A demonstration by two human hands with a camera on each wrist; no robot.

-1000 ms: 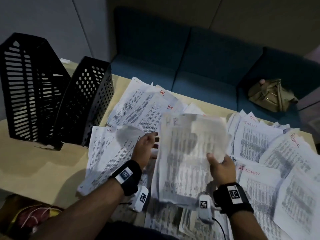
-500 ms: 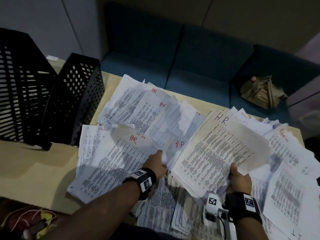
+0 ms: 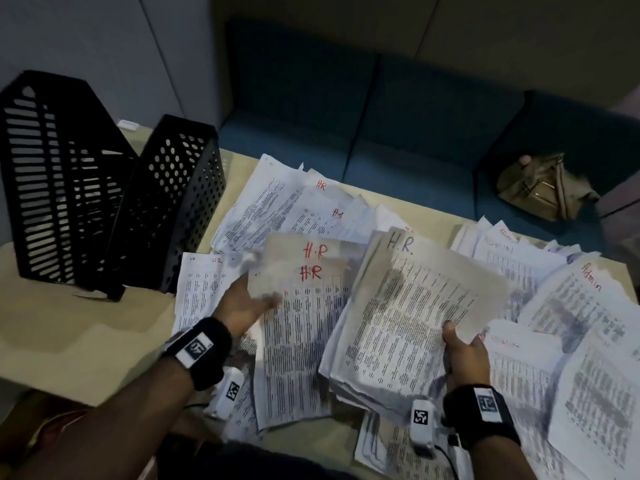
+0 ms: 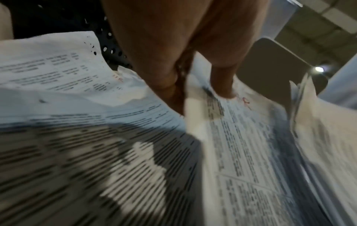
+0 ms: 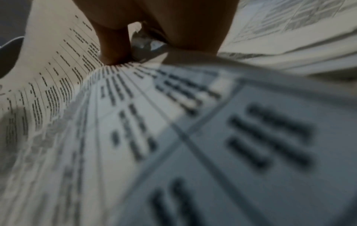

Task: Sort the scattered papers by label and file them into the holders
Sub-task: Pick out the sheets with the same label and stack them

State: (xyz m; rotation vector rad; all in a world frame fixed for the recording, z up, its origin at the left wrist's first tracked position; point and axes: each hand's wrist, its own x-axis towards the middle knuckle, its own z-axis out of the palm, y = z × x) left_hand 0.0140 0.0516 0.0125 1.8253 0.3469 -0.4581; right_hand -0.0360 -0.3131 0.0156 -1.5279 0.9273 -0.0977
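HR stack (image 3: 412, 306) is sitting lifted over the scattered papers (image 3: 284, 216), right hand (image 3: 464, 355) gripping its lower edge, thumb on top, fingers under. Left hand (image 3: 242, 303) is pinching the edge of a red-marked HR sheet (image 3: 304, 323) just left of the stack. Two black holders (image 3: 104, 209) are standing at the surface (image 3: 69, 327) far left, Admin sheets (image 3: 571, 306) lying right.
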